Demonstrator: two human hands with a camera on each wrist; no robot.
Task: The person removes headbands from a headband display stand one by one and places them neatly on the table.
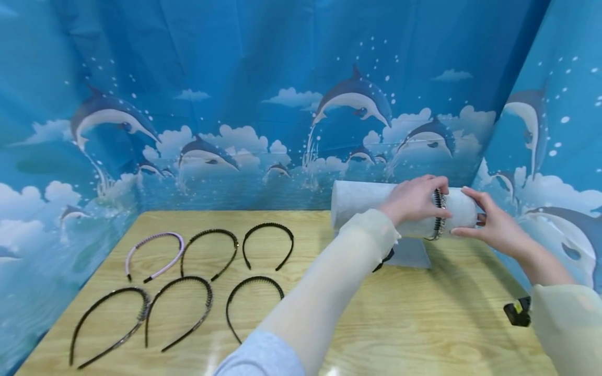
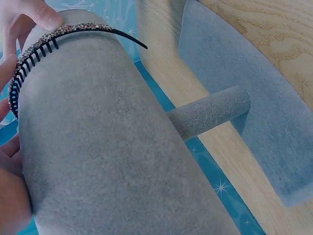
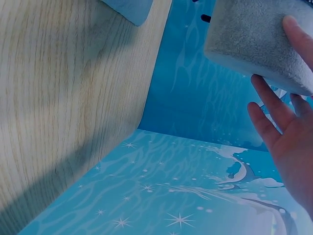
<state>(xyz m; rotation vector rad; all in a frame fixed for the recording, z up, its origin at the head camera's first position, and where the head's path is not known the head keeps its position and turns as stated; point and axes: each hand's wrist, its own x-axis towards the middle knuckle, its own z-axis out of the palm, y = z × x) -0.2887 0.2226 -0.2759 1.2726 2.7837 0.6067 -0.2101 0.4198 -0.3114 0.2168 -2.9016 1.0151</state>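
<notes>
A grey plush display cylinder (image 1: 359,202) lies horizontally on a short post above its flat base (image 1: 408,255). Around its right part sits a dark headband (image 1: 440,225) with small teeth and glittering stones, one tip sticking out free in the left wrist view. My left hand (image 1: 415,199) pinches this headband, thumb in front and fingers over the top. At the cylinder's right end is my right hand (image 1: 499,225), its fingers spread and fairly straight. In the right wrist view, that hand's thumb rests against the plush side and a fingertip meets the end's edge.
On the table's left lie several headbands: a lilac one (image 1: 181,245), a black one (image 1: 268,224) and other dark toothed ones, including one (image 1: 209,297) in the front row. A small black object (image 1: 518,312) is at the right. Dolphin-print curtains (image 1: 263,52) hang behind and beside the table.
</notes>
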